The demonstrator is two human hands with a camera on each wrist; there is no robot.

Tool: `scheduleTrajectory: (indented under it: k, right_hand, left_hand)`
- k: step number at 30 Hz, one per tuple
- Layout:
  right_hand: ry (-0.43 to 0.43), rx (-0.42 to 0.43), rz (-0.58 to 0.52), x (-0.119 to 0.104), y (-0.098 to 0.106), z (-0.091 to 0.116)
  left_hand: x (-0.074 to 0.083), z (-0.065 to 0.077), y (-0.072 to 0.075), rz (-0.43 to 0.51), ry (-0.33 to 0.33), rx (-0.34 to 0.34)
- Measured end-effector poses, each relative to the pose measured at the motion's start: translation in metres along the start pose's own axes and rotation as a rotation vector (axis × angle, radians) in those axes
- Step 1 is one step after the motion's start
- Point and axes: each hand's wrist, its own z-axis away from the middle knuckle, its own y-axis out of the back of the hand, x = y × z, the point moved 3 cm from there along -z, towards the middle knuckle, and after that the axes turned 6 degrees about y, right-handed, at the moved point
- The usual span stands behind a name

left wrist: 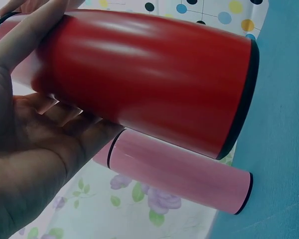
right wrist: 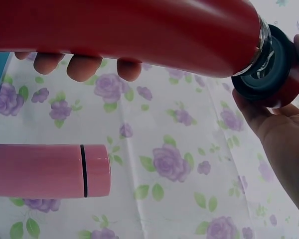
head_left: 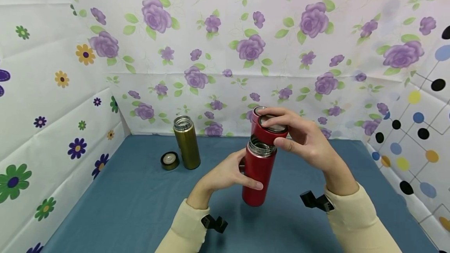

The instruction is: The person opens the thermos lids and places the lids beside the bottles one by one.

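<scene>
My left hand (head_left: 230, 173) grips a red thermos flask (head_left: 258, 175) round its body, thumb across the front, holding it slightly tilted above the table. Its steel mouth (head_left: 261, 147) is uncovered on the near side. Just over that mouth, my right hand (head_left: 304, 138) pinches the red lid (head_left: 270, 131) by its edge, tilted. In the right wrist view the lid's dark inside (right wrist: 264, 74) faces the flask's neck, right at the rim. Behind the red flask stands a pink flask (left wrist: 174, 174) with its lid on, mostly hidden in the head view.
At the back left an olive-gold flask (head_left: 188, 143) stands upright with its mouth uncovered. Its matching lid (head_left: 170, 161) lies beside it on the blue table (head_left: 140, 206). Flower-patterned sheets (head_left: 218, 42) wall in the back and left; a dotted sheet (head_left: 418, 155) hangs at the right.
</scene>
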Motion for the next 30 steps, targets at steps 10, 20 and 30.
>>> scheduleTrajectory:
  k: [10, 20, 30]
  right_hand:
    - [-0.037, 0.03, 0.045, 0.001, 0.003, 0.002]
    - [-0.054, 0.069, 0.116, -0.003, 0.009, 0.004]
    - [-0.082, 0.17, 0.158, -0.003, 0.018, 0.01]
  left_hand:
    - [0.0, -0.001, -0.001, 0.006, 0.001, 0.016]
    - [-0.002, -0.004, -0.001, -0.016, 0.02, 0.091]
    - [-0.005, -0.013, -0.003, -0.018, 0.021, 0.138]
